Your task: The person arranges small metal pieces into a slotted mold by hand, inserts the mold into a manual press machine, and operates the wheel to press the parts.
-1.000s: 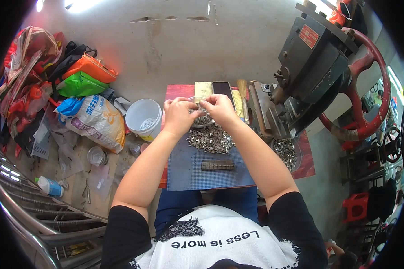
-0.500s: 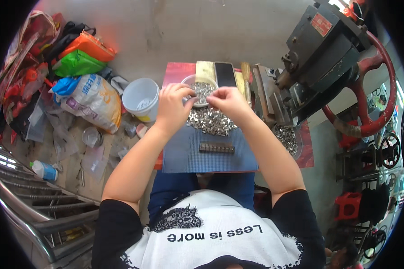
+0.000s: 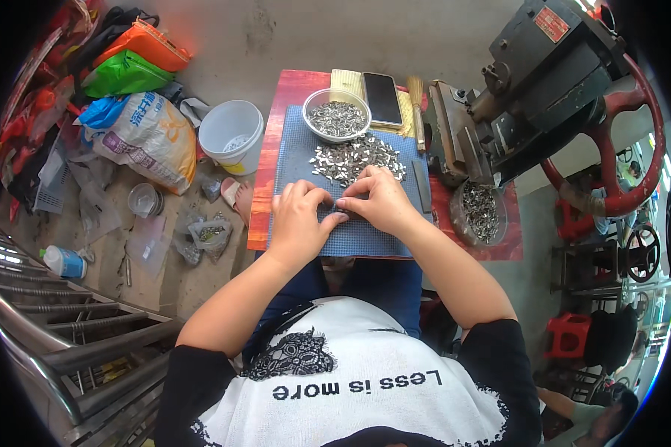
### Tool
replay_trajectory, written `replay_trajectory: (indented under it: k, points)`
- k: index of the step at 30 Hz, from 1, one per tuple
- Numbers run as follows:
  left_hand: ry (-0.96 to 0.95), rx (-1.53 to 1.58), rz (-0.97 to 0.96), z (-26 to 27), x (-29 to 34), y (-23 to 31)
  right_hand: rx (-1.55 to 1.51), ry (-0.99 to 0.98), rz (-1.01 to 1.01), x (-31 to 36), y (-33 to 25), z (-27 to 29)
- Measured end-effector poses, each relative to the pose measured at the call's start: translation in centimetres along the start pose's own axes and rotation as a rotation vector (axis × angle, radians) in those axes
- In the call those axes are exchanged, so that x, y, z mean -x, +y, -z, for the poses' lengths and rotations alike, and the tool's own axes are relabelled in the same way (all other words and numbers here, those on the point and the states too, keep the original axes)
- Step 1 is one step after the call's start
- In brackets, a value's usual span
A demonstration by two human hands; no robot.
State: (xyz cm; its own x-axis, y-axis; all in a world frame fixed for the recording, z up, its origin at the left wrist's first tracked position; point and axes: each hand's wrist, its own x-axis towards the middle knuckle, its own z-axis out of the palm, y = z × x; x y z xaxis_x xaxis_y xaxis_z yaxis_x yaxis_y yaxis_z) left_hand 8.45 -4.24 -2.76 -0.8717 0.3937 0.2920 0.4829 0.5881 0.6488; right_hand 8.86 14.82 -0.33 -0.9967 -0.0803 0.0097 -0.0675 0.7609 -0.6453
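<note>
My left hand (image 3: 300, 222) and my right hand (image 3: 381, 201) meet low over the blue ribbed mat (image 3: 287, 160). Thumb and index finger are drawn together on each, fingertips almost touching. Whatever they pinch is too small and covered to make out. Dark metal shows in part under the fingers. Just beyond lies a loose heap of small shiny metal pieces (image 3: 354, 160). Behind the heap, a round clear tub (image 3: 306, 121) holds more such pieces.
A phone (image 3: 382, 99) lies on yellow cloth beside a brush (image 3: 417, 112). A flat metal bar (image 3: 422, 186) rests along the mat's right side. Right stand a bowl of metal pieces (image 3: 479, 214) and a black press (image 3: 552, 89) with a red handwheel. A white bucket (image 3: 231, 127) stands left.
Both hands have come back toward me from the tub, down to the mat's near part. The dark metal block, seen there before, is now largely covered by them. The view has shifted slightly.
</note>
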Motion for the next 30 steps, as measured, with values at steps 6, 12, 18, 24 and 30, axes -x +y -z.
replay_trajectory:
  k: [6, 12, 18, 24, 30]
  points:
    - [0.003, 0.017, 0.049, -0.2, 0.0, 0.1, 0.047, 0.042, 0.04, -0.3, -0.1, -0.4]
    - [0.012, -0.002, 0.015, -0.4, 0.0, 0.1, -0.004, -0.089, 0.075, -0.3, 1.5, 1.3]
    - [0.008, -0.004, 0.021, -0.4, -0.1, 0.1, 0.009, -0.139, 0.087, -0.1, 2.0, 1.9]
    - [-0.046, 0.003, 0.019, 0.2, -0.3, 0.1, 0.109, -0.081, 0.071, 0.4, 1.7, 1.5]
    - [-0.25, -0.018, -0.012, 1.7, -1.7, -0.7, 0.098, -0.133, 0.001, 1.0, 2.2, 3.2]
